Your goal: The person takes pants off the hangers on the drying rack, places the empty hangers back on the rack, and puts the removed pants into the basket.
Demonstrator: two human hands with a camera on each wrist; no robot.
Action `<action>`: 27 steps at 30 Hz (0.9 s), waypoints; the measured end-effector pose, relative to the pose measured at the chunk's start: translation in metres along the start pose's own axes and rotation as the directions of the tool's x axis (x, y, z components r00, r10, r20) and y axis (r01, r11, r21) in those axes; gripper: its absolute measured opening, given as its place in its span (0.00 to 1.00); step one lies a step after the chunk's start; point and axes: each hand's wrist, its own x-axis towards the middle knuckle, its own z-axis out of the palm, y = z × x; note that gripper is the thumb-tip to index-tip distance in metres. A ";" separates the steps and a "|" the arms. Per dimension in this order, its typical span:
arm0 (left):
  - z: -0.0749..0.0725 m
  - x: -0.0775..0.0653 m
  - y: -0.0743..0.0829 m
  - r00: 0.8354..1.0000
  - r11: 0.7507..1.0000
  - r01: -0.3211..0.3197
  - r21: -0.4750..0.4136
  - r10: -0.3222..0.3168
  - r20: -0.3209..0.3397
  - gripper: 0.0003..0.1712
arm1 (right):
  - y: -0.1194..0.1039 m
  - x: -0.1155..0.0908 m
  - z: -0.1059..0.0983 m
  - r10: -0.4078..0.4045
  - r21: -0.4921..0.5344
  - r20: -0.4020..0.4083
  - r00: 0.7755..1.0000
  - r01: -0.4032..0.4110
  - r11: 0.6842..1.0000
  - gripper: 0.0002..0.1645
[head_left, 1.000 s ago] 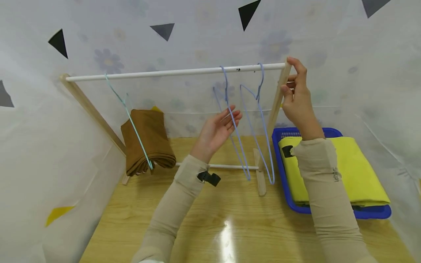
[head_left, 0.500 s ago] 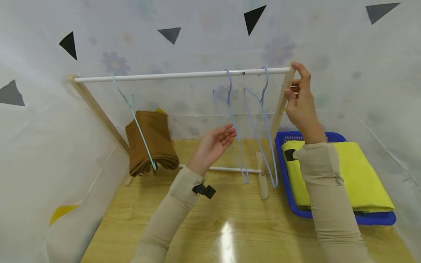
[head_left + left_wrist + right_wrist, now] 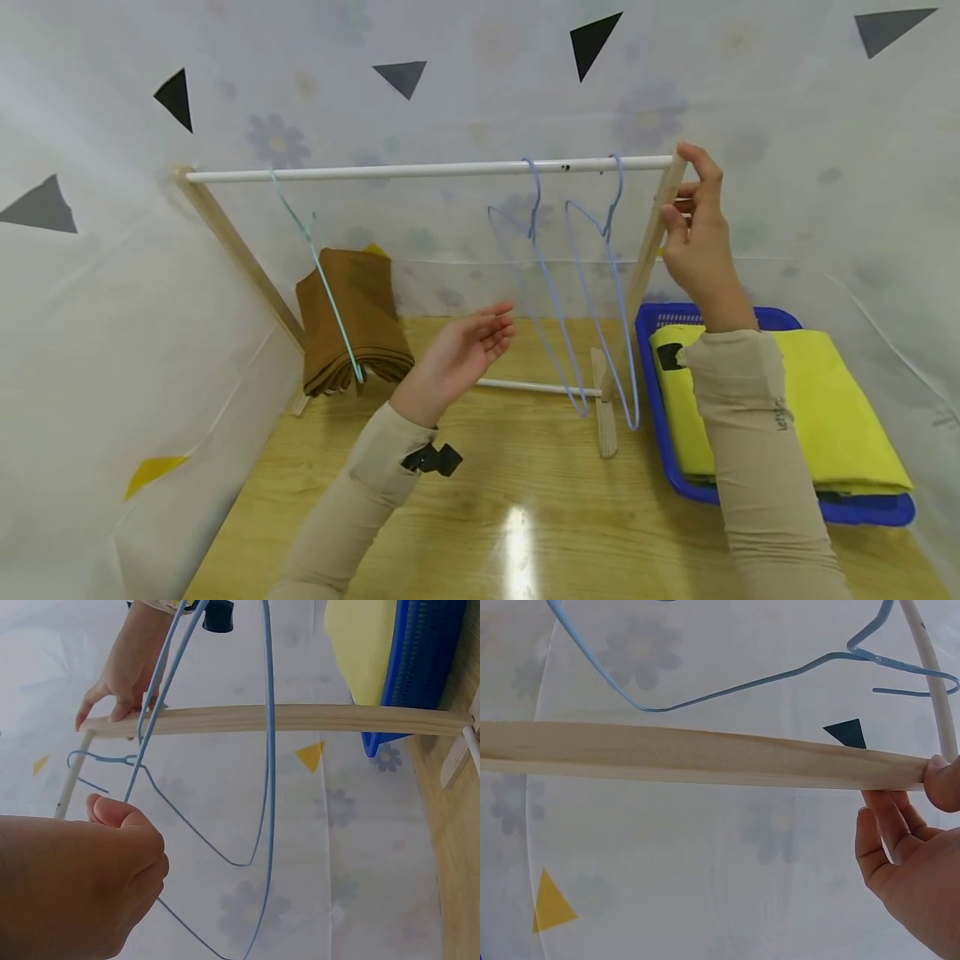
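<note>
A clothes rack with a white top rail point(image 3: 420, 171) stands at the back. My right hand point(image 3: 701, 250) grips the top of its right wooden post point(image 3: 654, 233), thumb on one side and fingers on the other, as the right wrist view also shows. Two blue hangers point(image 3: 564, 333) hang from the rail near that post, and a teal hanger point(image 3: 331, 296) near the left end. My left hand point(image 3: 453, 358) is in mid-air left of the blue hangers, palm up, fingers loosely bent and holding nothing. In the left wrist view, blue hanger wires point(image 3: 268, 787) run just past it.
Folded brown cloth point(image 3: 363, 300) sits behind the teal hanger. At the right, a blue basket point(image 3: 663, 450) with folded yellow cloth point(image 3: 825, 408) stands below my right forearm. The wooden table point(image 3: 465, 500) carries it all, with a patterned sheet wall behind.
My left hand has drawn left and down, away from the blue hangers. My right hand keeps its grip on the post. The whole head view has shifted slightly.
</note>
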 end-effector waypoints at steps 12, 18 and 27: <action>-0.008 -0.037 0.043 0.995 0.995 -0.095 0.005 0.095 -0.020 0.14 | 0.000 -0.001 -0.003 -0.057 -0.003 -0.026 0.998 0.057 0.998 0.31; -0.019 -0.047 0.067 0.987 0.987 -0.160 0.005 0.160 -0.019 0.12 | -0.001 0.000 -0.003 -0.062 -0.001 -0.030 0.998 0.062 0.998 0.31; -0.039 -0.054 0.098 0.962 0.951 -0.274 -0.141 0.273 -0.026 0.11 | 0.002 0.001 -0.001 -0.075 -0.002 -0.029 0.997 0.075 0.997 0.31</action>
